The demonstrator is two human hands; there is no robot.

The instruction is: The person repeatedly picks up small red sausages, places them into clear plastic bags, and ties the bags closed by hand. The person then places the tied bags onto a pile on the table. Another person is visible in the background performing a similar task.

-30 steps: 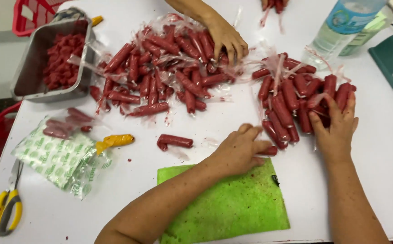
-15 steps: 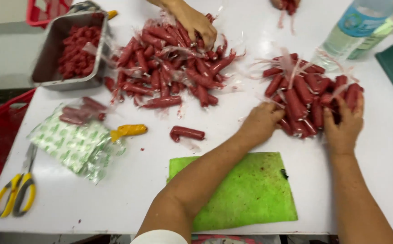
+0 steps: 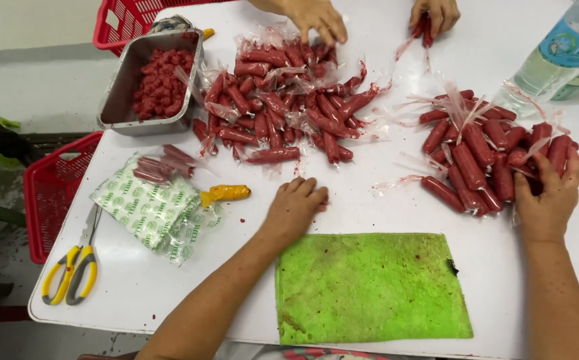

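My left hand (image 3: 296, 205) lies on the white table (image 3: 383, 207) just above a green mat (image 3: 369, 287), fingers curled down over the spot where a single wrapped red sausage lay; the sausage is hidden under it. My right hand (image 3: 548, 200) is spread against the near side of a small pile of plastic-wrapped red sausages (image 3: 483, 160), fingers touching the outer ones. A larger pile of the same sausages (image 3: 283, 107) lies further back in the middle.
Another person's hands (image 3: 316, 17) reach in at the far edge, one (image 3: 436, 13) holding a sausage. A metal tray of red meat (image 3: 149, 80), green-printed plastic bags (image 3: 149, 210), a yellow piece (image 3: 226, 193), yellow-handled scissors (image 3: 69, 273), a bottle (image 3: 556, 57) and red baskets (image 3: 49, 193).
My left hand drew back from the right pile and came down over the lone sausage near the mat. My right hand stayed at the right pile. The camera view shifted.
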